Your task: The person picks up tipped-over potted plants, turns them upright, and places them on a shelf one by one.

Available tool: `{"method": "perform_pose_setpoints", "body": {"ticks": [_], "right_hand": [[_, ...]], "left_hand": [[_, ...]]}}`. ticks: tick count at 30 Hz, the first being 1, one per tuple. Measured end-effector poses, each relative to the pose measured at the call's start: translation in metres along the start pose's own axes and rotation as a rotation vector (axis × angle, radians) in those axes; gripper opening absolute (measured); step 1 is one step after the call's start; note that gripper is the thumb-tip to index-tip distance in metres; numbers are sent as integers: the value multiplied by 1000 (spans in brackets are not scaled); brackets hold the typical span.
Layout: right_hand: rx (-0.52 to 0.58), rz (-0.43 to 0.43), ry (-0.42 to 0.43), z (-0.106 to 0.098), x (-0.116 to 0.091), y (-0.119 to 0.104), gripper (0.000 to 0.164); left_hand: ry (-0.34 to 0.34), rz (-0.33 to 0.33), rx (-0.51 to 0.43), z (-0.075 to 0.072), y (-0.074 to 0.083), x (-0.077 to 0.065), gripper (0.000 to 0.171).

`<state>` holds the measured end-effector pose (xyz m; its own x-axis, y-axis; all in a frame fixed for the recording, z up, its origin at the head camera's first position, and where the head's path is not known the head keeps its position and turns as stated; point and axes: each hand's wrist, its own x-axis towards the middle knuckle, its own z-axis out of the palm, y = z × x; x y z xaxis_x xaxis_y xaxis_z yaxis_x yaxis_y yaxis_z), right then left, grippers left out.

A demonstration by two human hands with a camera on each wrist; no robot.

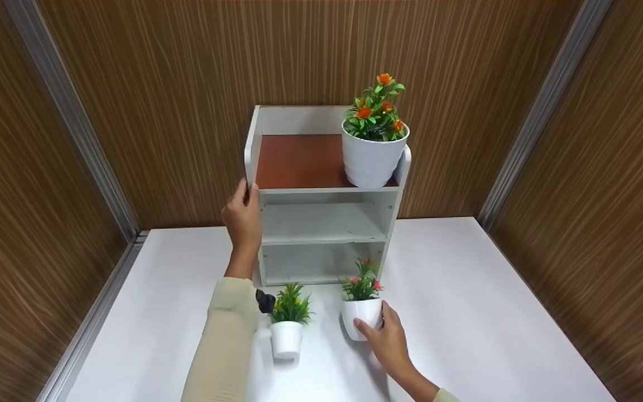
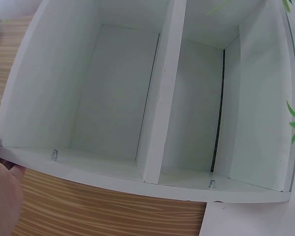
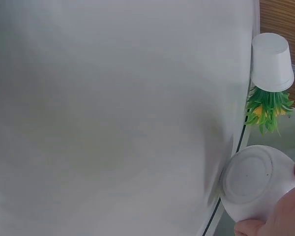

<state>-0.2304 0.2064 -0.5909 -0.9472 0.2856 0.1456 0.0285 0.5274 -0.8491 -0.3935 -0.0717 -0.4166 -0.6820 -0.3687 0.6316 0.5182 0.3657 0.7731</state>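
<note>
My left hand (image 1: 243,220) grips the left side panel of a white shelf unit (image 1: 324,242), just below its brown top board. In the left wrist view, that hand (image 2: 5,196) shows at the panel's edge. My right hand (image 1: 391,341) holds a small white flowerpot (image 1: 361,315) with pink flowers and green leaves, in front of the unit. The right wrist view shows the pot's round underside (image 3: 248,177), tilted, with fingers and thumb around its side. To its left, a smaller potted plant (image 1: 286,338) with yellow flowers stands on the table.
A larger white pot (image 1: 374,159) with orange flowers stands at the right front of the top board. Wood-grain walls (image 1: 187,111) enclose the white table (image 1: 466,301) at the back and sides. A dark object (image 1: 265,300) shows beside the left sleeve.
</note>
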Motion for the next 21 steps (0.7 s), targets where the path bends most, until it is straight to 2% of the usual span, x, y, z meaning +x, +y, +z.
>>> {"method": "perform_pose_setpoints", "body": {"ticks": [8,15,21], "right_hand": [[0,3,-44,-2,0,3,94],[32,32,-112,-7,-6,7,104],[82,4,-83,-9,-10,10,98]], "left_hand": [[-7,-21,-7,0,2,-1,40],[0,-7,-5,-1,1,-1,39],[-3,-10,1,-2,2,-1,38]]}}
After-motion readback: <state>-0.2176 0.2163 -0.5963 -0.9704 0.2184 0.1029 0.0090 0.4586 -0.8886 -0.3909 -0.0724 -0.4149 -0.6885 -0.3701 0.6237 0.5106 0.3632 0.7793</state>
